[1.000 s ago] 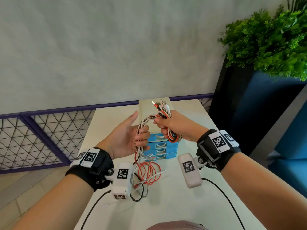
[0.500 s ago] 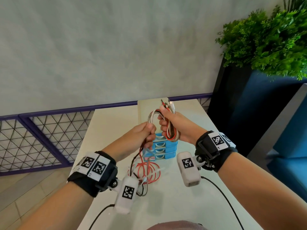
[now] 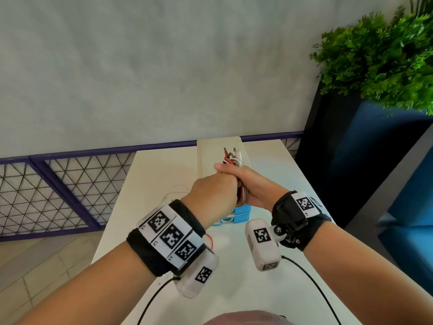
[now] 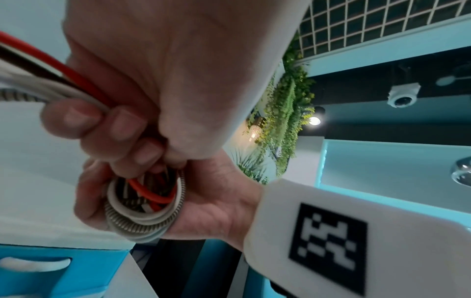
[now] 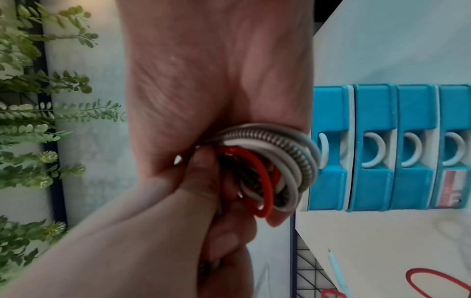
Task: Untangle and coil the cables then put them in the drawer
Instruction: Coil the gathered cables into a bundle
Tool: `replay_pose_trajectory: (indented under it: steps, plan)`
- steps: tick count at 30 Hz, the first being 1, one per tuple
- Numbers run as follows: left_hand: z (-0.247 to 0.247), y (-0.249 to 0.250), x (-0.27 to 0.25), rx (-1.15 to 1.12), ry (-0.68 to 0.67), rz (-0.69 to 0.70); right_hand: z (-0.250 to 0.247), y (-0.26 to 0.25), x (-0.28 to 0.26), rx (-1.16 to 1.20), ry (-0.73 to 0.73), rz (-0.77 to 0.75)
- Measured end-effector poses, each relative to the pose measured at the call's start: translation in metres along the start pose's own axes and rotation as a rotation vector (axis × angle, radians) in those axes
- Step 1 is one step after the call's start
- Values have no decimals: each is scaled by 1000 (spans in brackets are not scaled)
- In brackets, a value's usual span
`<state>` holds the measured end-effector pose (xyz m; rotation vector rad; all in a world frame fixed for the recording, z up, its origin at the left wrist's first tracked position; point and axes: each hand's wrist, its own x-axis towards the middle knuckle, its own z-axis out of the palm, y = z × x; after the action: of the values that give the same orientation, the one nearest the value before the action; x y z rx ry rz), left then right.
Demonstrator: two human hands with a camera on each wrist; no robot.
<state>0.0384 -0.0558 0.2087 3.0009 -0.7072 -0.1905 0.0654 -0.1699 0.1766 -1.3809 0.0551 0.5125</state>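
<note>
A bundle of red, white, black and braided cables [image 3: 243, 198] is held above the blue drawer unit [image 3: 241, 213] on the white table [image 3: 234, 289]. My right hand [image 3: 257, 186] grips the coiled loops [image 5: 267, 171], and the plug ends [image 3: 230, 156] stick up above my fist. My left hand [image 3: 215, 188] is pressed against the right, its fingers [image 4: 81, 119] curled round the loose strands [image 4: 51, 80] that lead into the coil [image 4: 142, 203]. Several shut drawers [image 5: 372, 151] with white handles face me. A red loop of cable [image 5: 433, 282] lies on the table.
A green plant [image 3: 375, 55] in a dark planter [image 3: 339, 160] stands at the table's right, with a blue seat [image 3: 410, 231] nearer me. A purple mesh railing [image 3: 58, 184] runs along the left and far side. A thin white cable [image 3: 174, 190] lies left of the drawers.
My left hand was open beside the coil; it has closed on the strands and moved up and right against my right hand. Less of the loose cable now shows on the table.
</note>
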Motion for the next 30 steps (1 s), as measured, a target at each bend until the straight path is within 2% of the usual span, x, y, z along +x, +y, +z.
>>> replay_pose_trajectory:
  steps: [4, 7, 9, 13, 16, 21, 27, 30]
  plan:
    - [5, 3, 1, -49, -65, -53, -1, 5, 3, -55, 87, -52]
    - [8, -1, 4, -46, -14, -11, -1, 7, 6, -107, 138, -115]
    - [9, -3, 4, -152, -50, -12, -2, 6, 9, -89, 192, -147]
    - [15, -7, -2, -545, -195, -16, -10, 0, 13, 211, 268, -161]
    - [28, -5, -5, -616, -229, 21, -9, -3, 14, 419, 216, -151]
    - [41, 0, -3, -598, -147, 100, 1, -5, 7, 676, 88, -170]
    - [55, -6, -5, -422, -25, 149, 5, -7, 4, 656, 160, -91]
    - [61, -12, -1, -516, -40, 174, 8, -6, 8, 614, 212, -77]
